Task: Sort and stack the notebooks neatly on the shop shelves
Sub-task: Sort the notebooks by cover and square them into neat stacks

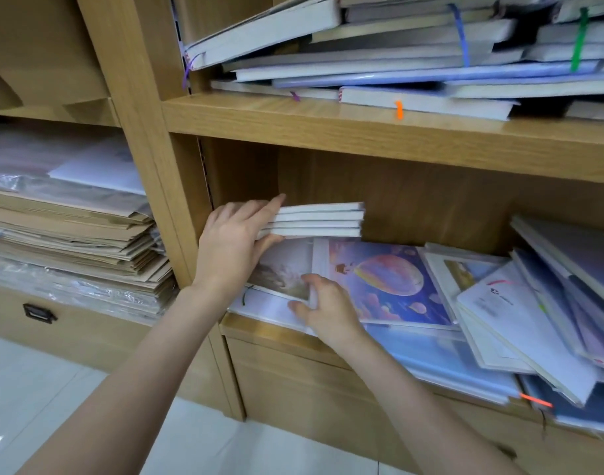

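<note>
- Head view is showing wooden shelves [362, 132] with notebooks lying on two levels.
- Left hand [232, 248] is gripping a stack of four notebooks [319, 221] at its left end, fingers [271, 204] over the top and thumb under the bottom, clamped on it.
- That stack is being held level in the lower shelf's left part, just above the notebooks lying there.
- Right hand [324, 310] is pinching the near left corner of a balloon notebook [386, 279], fingers curled on its edge.
- Balloon notebook is lying flat on the lower shelf, on top of others.
- Loose notebooks [540, 317] are leaning in a heap to its right.
- Upper shelf is carrying an untidy pile [379, 60] with coloured ribbons.
- Brown paper sheets [71, 234] are sitting stacked in the left bay.
</note>
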Demonstrator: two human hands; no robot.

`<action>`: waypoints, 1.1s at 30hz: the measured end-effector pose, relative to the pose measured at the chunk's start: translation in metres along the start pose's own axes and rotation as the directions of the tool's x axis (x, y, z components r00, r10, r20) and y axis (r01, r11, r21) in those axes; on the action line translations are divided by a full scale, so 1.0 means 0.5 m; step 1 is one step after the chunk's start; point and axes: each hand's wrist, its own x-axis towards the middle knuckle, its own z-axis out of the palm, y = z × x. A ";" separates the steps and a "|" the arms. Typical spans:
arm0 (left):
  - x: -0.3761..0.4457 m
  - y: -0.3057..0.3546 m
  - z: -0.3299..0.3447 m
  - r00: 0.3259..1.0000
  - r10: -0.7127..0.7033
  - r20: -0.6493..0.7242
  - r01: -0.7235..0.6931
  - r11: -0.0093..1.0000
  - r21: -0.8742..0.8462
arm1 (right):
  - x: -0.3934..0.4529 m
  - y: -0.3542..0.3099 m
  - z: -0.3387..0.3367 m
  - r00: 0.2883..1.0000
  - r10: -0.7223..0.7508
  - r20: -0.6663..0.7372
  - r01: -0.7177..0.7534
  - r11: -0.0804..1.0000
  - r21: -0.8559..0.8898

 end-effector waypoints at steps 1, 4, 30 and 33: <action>0.004 -0.001 -0.002 1.000 -0.002 0.010 0.002 1.000 -0.006 | 0.013 -0.006 0.011 0.999 -0.046 0.018 0.048 0.983 -0.174; 0.021 -0.002 -0.008 0.999 -0.003 0.040 0.003 1.000 -0.005 | 0.061 -0.017 0.030 0.993 -0.042 0.113 0.086 0.904 -0.418; 0.050 -0.002 -0.044 0.962 -0.020 0.272 0.013 1.000 0.029 | 0.000 -0.055 -0.066 0.845 -0.535 0.027 0.329 0.478 -0.815; 0.062 -0.003 -0.059 0.890 -0.031 0.455 -0.009 0.996 0.085 | -0.032 -0.023 -0.066 0.813 -0.581 -0.032 0.371 0.560 -0.741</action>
